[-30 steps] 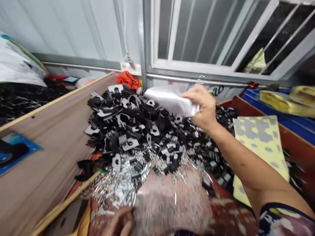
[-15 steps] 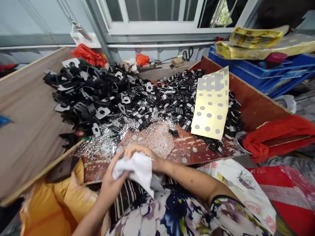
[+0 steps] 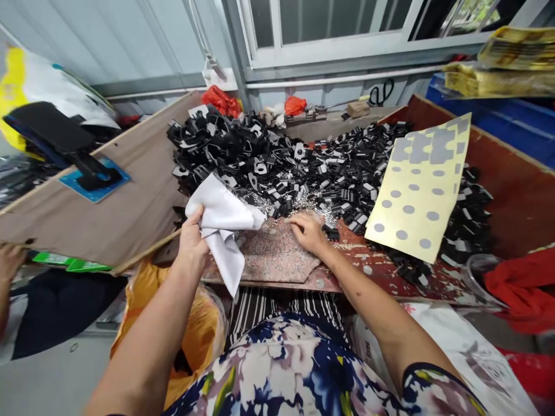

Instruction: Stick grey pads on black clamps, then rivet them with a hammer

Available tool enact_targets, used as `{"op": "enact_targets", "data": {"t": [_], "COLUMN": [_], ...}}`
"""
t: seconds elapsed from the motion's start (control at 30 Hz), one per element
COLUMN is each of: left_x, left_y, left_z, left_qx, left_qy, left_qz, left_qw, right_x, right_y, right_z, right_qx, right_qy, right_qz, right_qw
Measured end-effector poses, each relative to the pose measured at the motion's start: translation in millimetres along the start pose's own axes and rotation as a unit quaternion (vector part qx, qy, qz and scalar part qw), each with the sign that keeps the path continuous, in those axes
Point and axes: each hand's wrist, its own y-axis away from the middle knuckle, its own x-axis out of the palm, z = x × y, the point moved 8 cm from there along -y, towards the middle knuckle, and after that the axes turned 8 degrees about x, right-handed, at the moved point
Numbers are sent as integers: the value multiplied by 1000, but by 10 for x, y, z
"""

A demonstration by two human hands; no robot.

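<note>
My left hand [image 3: 193, 238] grips a folded white cloth [image 3: 221, 208]; its loose end hangs down over the front edge of the work surface. Low over a speckled pinkish board [image 3: 277, 257], my right hand [image 3: 310, 232] has its fingers drawn together, the tips at the edge of some tiny shiny metal pieces [image 3: 303, 201]. Whether anything is pinched there is too small to make out. Behind both hands lies a broad heap of black plastic parts [image 3: 243, 147] with pale grey faces, partly covered by the cloth.
A yellow sheet with grey dots [image 3: 401, 211] leans on the heap at right. Wooden side boards [image 3: 143, 202] border the table. An orange bag [image 3: 202, 329] stands below left, a red cloth [image 3: 524, 283] right. Another person's hand [image 3: 11, 260] shows at far left.
My hands have moved apart: the left carried the white cloth up and left, the right left it and reached the board. The view has swung left.
</note>
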Motion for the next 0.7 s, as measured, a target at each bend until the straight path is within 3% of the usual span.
{"op": "enact_targets", "data": {"t": [0.17, 0.23, 0.3, 0.37, 0.43, 0.53, 0.6, 0.63, 0.7], "left_x": [157, 372, 703, 1170, 1787, 2832, 3414, 3638, 3964], "left_y": [146, 101, -111, -482, -977, -1779, -2304, -2571, -3019], "left_z": [-121, -273, -617, -1153, -1719, -2441, -2623, -2610, -2437], "left_qx": [-40, -28, 48, 185, 316, 535, 621, 629, 620], "left_qy": [-26, -33, -50, -93, -183, -314, -345, -358, -359], "left_qz": [-6, 28, 68, 95, 110, 77, 34, 13, -2], "left_qw": [999, 999, 995, 974, 924, 781, 703, 690, 698], "right_x": [301, 450, 595, 688, 693, 750, 847, 901, 980], "right_y": [-77, -153, -206, -242, -306, -316, -283, -257, -205], "right_z": [431, 586, 605, 463, 196, -226, -438, -506, -555], "right_qx": [-71, -106, -107, -53, 45, 142, 201, 228, 261], "right_qy": [46, 70, 84, 48, -61, -178, -228, -248, -280], "right_qz": [114, 188, 274, 329, 300, 247, 251, 264, 294], "right_qw": [990, 974, 952, 942, 951, 942, 919, 904, 876]}}
